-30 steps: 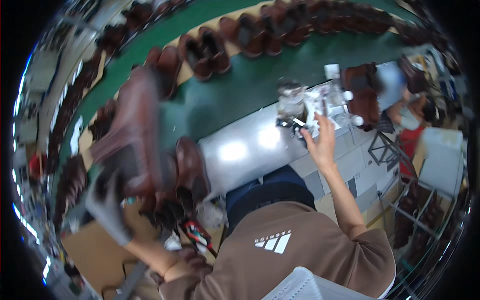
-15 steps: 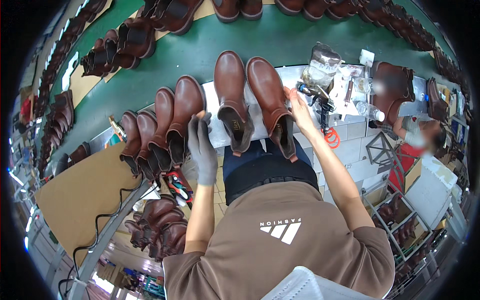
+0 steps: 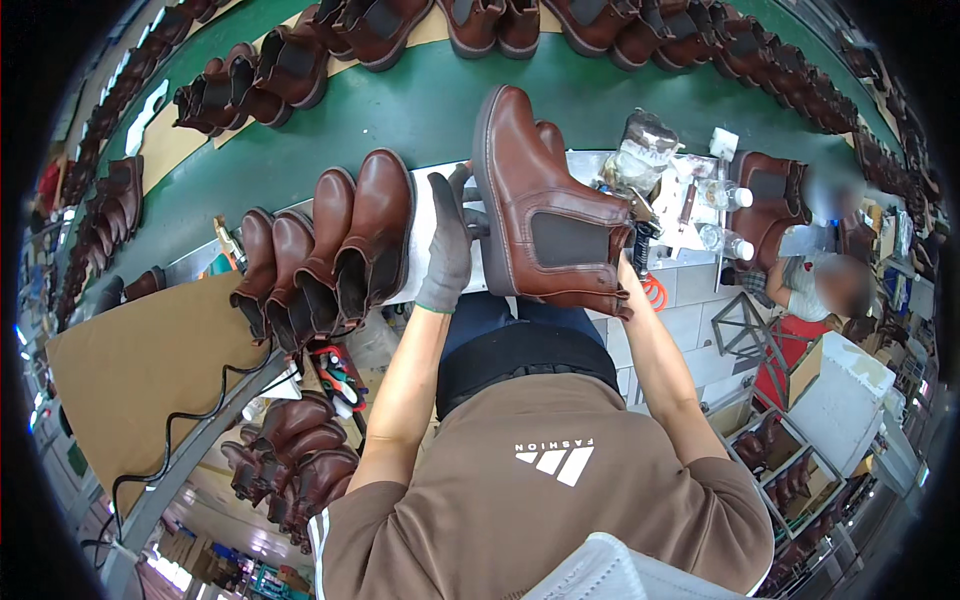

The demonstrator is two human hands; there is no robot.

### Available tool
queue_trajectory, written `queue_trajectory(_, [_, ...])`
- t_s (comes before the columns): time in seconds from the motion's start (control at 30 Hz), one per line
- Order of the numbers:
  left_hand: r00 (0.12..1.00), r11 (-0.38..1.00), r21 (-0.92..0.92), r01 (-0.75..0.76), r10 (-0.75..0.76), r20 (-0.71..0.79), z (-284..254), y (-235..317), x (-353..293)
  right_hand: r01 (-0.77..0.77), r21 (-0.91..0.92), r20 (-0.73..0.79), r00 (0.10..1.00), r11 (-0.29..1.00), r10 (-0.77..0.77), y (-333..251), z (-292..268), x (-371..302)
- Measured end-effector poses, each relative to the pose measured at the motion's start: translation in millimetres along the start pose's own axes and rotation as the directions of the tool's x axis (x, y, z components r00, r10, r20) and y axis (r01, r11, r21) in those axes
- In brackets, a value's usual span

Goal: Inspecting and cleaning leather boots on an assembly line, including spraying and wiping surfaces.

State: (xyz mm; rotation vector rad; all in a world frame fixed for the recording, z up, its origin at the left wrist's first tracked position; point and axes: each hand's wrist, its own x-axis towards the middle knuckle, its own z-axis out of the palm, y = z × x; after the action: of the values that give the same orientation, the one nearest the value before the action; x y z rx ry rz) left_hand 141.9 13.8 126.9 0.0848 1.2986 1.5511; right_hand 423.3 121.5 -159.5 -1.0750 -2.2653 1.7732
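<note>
A brown ankle boot (image 3: pixel 555 215) with a dark elastic side panel is raised in front of me, turned sideways with its sole to the left. My right hand (image 3: pixel 628 275) is at its heel and shaft side and holds it; most of those fingers are hidden behind the leather. My left hand (image 3: pixel 450 245), in a grey glove, is beside the sole with fingers stretched and apart, the fingertips close to the sole's edge; whether they touch cannot be told. Behind the raised boot, the toe of a second boot (image 3: pixel 550 140) shows.
Several brown boots (image 3: pixel 380 215) stand left of my gloved hand on the bench edge. Rightward lie a black-handled spray gun (image 3: pixel 645 225), clear bottles (image 3: pixel 725 242) and a plastic bag (image 3: pixel 645 150). Boots line the far side of the green surface (image 3: pixel 420 110). Another person (image 3: pixel 800 285) is at right.
One boot of the upright pair has been lifted and turned on its side by my right hand. My left hand has moved right, from the row of boots to beside its sole.
</note>
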Motion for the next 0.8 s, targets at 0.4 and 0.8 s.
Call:
queue_trajectory(0.4, [0.952,0.875,-0.378,0.304,-0.264,0.155,-131,-103,67,-0.140,0.458,-0.117,0.969,0.878,0.216,-303,-52,-29])
queue_trajectory(0.8, [0.898,0.243,-0.873,0.423,-0.241,0.368,-84,-72,33,-0.039,0.420,-0.329,0.925,0.906,0.192,-220,-19,-5])
